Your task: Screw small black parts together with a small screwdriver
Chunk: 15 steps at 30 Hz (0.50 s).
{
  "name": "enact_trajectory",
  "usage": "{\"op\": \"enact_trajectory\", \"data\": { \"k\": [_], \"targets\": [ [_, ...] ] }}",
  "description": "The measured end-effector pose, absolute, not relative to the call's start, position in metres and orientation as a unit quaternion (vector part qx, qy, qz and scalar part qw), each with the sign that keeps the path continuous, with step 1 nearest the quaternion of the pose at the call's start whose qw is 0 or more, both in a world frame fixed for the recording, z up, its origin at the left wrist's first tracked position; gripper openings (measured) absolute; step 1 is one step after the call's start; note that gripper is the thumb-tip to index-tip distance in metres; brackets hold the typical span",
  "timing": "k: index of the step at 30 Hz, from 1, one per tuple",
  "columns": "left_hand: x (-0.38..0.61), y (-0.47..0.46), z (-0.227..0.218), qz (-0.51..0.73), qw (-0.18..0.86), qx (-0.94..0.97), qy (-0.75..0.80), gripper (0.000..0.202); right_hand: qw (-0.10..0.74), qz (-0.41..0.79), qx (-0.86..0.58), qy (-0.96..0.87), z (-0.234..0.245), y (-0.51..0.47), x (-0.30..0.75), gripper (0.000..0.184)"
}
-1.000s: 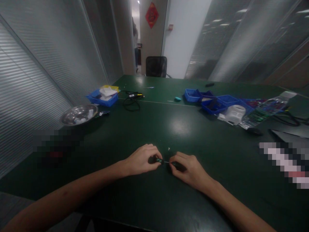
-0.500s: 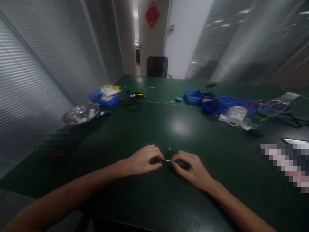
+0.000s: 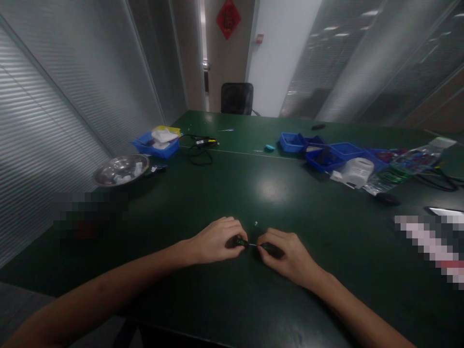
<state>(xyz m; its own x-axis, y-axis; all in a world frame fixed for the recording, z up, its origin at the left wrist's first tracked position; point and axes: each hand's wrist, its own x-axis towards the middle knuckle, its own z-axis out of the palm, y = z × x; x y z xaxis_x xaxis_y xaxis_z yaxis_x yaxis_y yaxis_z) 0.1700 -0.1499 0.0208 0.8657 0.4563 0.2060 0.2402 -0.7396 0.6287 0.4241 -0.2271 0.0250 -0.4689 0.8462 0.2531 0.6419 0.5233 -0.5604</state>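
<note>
Over the near middle of the table, my left hand (image 3: 217, 240) is closed, with thumb and fingers pinching a small dark green piece (image 3: 242, 241). My right hand (image 3: 288, 251) faces it from the right, its fingers closed around a thin metal-tipped tool (image 3: 253, 245). The bright shaft of this tool spans the narrow gap between the hands and meets the dark piece. Its exact kind is too small to make out, and the right fingers hide part of it. Just beyond the gap lies a tiny pale bit (image 3: 256, 223).
The dark green table (image 3: 217, 193) bears a steel bowl (image 3: 105, 175) and a blue basket (image 3: 165, 151) at left. A black cable (image 3: 201, 163) lies further back. Blue trays (image 3: 292, 142), a white plastic device (image 3: 357, 172) and a clear bottle (image 3: 409, 166) stand at right.
The tip end of the tool sits slightly lower between my hands, and my right hand has shifted a little. Both hands keep their grip; the view has moved slightly.
</note>
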Motion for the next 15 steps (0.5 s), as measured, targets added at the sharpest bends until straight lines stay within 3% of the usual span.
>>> {"op": "enact_trajectory", "data": {
  "k": [4,9,15],
  "targets": [
    [0.171,-0.15,0.018,0.172,0.31,0.917,0.184,0.014,0.255,0.187,-0.444,-0.838,0.022,-0.225,0.42,0.012],
    [0.169,-0.149,0.018,0.171,0.318,0.914,0.184,0.018,0.317,0.213,-0.455,-0.804,0.024,-0.225,0.42,0.016],
    [0.158,-0.144,0.038,0.124,0.389,0.904,0.126,0.023,0.335,0.219,-0.465,-0.79,0.031,-0.227,0.425,0.017]
  ]
}}
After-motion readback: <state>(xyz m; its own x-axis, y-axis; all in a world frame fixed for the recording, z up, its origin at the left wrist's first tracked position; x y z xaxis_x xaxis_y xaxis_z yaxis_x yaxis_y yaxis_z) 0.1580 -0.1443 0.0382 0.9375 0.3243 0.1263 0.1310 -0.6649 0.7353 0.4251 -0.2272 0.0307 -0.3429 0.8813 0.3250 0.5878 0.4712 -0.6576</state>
